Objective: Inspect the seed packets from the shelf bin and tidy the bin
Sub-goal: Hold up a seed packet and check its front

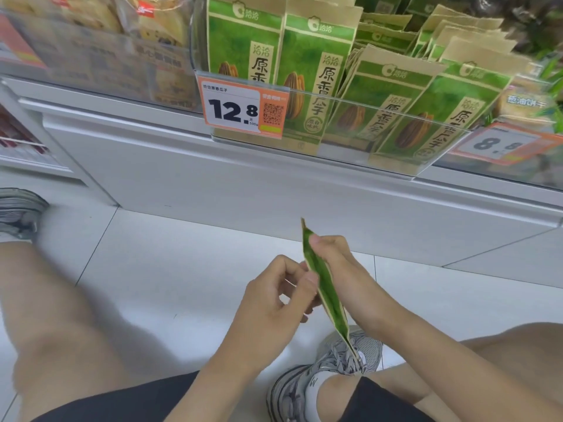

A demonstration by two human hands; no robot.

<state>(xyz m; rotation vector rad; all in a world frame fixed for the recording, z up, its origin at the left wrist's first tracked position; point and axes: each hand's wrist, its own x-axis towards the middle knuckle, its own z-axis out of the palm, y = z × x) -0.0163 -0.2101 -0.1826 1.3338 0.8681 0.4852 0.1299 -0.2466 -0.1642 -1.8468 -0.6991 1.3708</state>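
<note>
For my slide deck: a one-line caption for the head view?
Both hands, left hand and right hand, hold a green seed packet edge-on below the clear shelf bin.

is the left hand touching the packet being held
Touching. The head view shows the left hand with its fingertips pressed against the edge-on green packet, opposite the right hand.

An orange price tag (242, 111) reads 12.8. Right of it hangs a blurred second tag (499, 144); left of it sit bread packs (143, 22); below it, grey sneakers (332, 370) rest on white floor tiles (182, 260).
</note>
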